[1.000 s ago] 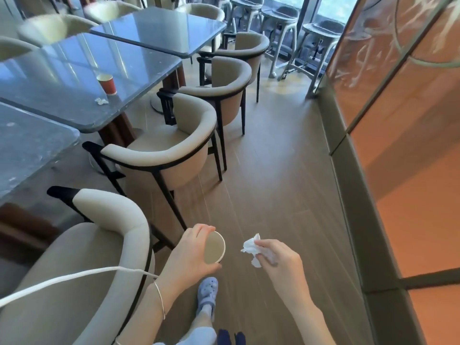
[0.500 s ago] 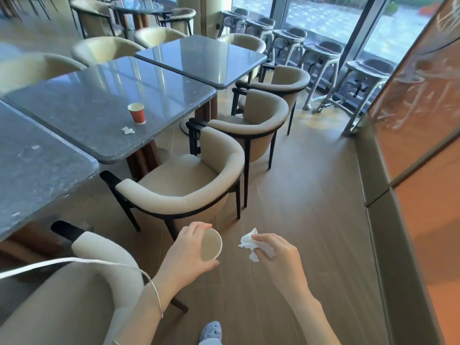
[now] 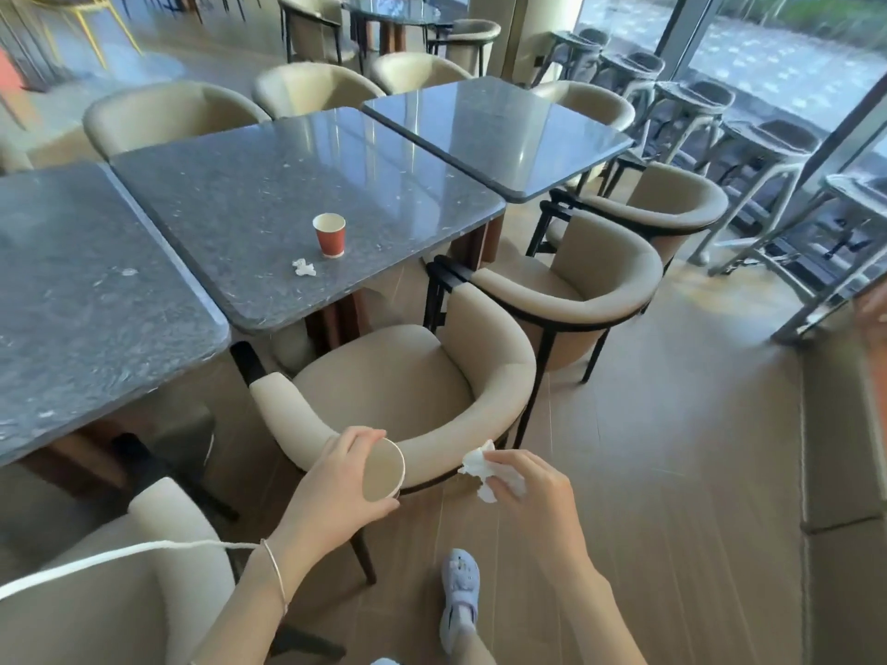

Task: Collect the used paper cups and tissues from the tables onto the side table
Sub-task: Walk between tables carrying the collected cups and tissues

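Note:
My left hand [image 3: 336, 491] grips a paper cup [image 3: 382, 470] tipped on its side, its open mouth facing the camera. My right hand [image 3: 533, 496] pinches a crumpled white tissue [image 3: 485, 467]. Both hands hover low in front of me, just behind the back of a beige armchair [image 3: 422, 400]. On the middle grey stone table [image 3: 269, 204] a red paper cup [image 3: 329, 235] stands upright. A small crumpled tissue [image 3: 303, 267] lies just left of it and nearer to me.
Three grey tables stand in a row, with beige armchairs [image 3: 590, 290] tucked along their near side. Metal stools [image 3: 749, 136] line the window at the right. A wall ledge [image 3: 835, 424] borders the wooden floor aisle on the right.
The view has moved forward and tilted up, so the table with the red cup is nearer and more central. Both hands keep the same hold on cup and tissue.

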